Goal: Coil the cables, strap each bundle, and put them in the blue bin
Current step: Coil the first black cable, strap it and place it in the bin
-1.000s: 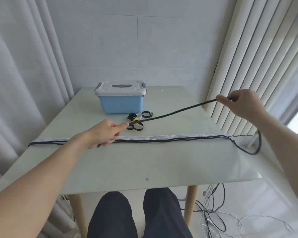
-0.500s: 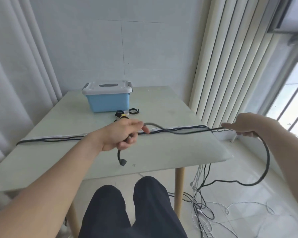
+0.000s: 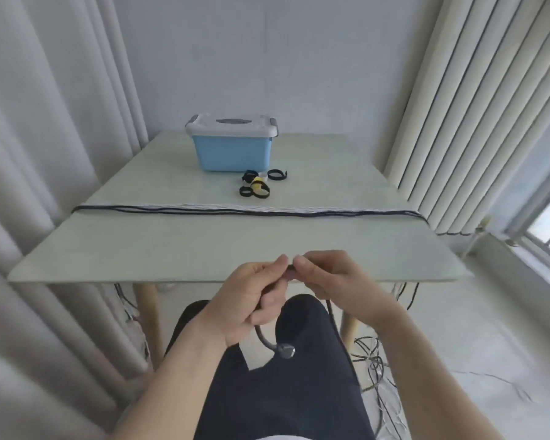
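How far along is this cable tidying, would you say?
Barely begun. Done: nothing visibly; the blue bin has its lid on and no strapped bundle shows. In hand: the left hand and right hand pinch one dark cable at the table's near edge, plug dangling. Left: the cables lying straight across the table and the unused straps.

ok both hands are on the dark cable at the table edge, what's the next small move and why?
Probably lay the first loop: the right hand feeds slack across to the left hand. Both pinch the cable close together, its plug end dangles below the left hand, and no coil shows yet. The straps lie untouched by the blue bin.
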Motion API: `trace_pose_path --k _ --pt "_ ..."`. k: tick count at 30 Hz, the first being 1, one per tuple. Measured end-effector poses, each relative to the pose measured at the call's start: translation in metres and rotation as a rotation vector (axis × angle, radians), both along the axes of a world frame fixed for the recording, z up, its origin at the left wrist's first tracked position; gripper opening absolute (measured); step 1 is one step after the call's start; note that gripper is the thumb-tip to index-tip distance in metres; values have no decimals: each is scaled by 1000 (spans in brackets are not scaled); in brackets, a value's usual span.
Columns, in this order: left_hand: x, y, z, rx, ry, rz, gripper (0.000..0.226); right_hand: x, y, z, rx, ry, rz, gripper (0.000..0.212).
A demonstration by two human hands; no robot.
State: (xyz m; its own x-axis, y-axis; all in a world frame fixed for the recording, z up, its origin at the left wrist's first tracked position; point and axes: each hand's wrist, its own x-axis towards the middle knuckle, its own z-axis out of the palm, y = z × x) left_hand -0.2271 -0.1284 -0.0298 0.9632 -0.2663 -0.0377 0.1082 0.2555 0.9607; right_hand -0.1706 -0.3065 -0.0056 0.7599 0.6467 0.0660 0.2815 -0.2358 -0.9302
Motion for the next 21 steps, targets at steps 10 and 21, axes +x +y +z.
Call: trace_pose_path --k 10,21 --pt "-26 -2 -64 -302 109 367 43 1 23 -50 225 -2 -512 39" --pt "-24 34 -28 -769 -56 803 46 -40 -11 -117 -276 -65 -238 20"
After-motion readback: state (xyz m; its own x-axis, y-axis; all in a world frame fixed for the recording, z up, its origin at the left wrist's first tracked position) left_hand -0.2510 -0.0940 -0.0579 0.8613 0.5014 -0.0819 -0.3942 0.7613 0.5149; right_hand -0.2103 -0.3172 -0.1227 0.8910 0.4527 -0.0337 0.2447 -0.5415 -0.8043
